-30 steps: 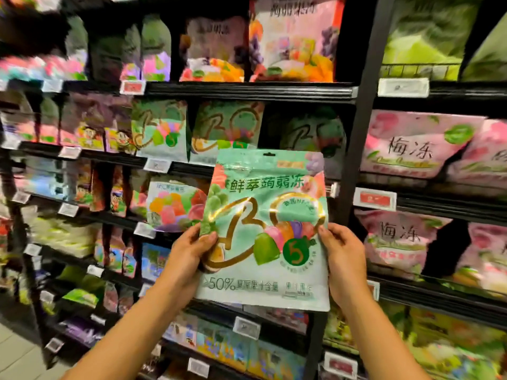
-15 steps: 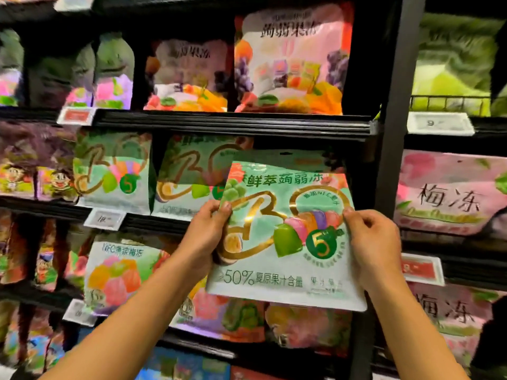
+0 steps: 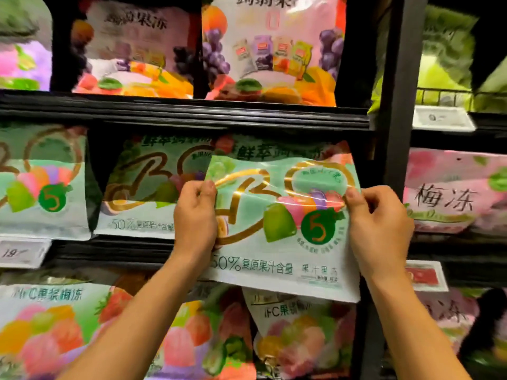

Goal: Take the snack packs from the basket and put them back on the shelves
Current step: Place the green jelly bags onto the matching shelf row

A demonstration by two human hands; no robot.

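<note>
A snack pack is held in front of the middle shelf, its lower edge hanging past that shelf's front edge. The left hand grips its left edge, the right hand its right edge. Behind it stands another pack, with 1 more further left. The upright post rises just right of the held pack. 2 bags sit on the upper shelf above.

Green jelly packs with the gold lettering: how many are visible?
3: one held by both hands, one on the shelf behind it, one at far left. More may be hidden.
</note>
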